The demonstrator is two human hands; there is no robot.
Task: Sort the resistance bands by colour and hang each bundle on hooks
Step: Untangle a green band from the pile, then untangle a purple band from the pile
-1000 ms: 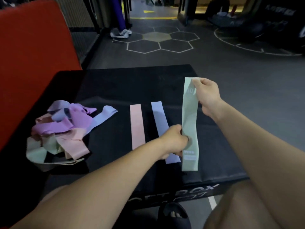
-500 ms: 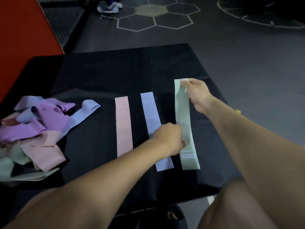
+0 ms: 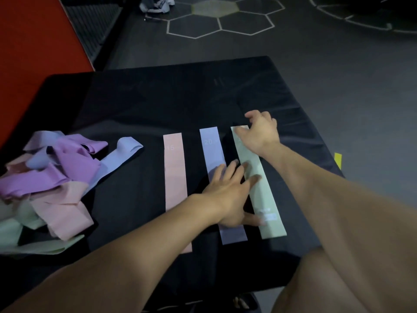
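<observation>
Three resistance bands lie flat side by side on the black box top [image 3: 171, 105]: a pink band [image 3: 174, 175], a pale blue band [image 3: 212, 147] and a pale green band [image 3: 264, 195] on the right. My left hand [image 3: 230, 195] lies flat with spread fingers across the blue band, fingertips and thumb touching the green band. My right hand [image 3: 259, 132] rests with loose, open fingers on the far end of the green band. A tangled pile of bands [image 3: 52, 177] in purple, blue, pink and green sits at the box's left side.
A red padded block [image 3: 33, 46] stands at the back left. Dark gym floor with white hexagon markings [image 3: 216, 21] lies beyond the box. A yellow tape piece [image 3: 337, 159] marks the floor at right. My knee [image 3: 338, 285] is at the lower right.
The green band went from held up between both hands to lying flat on the box. Both hands released their pinch and now lie open on it.
</observation>
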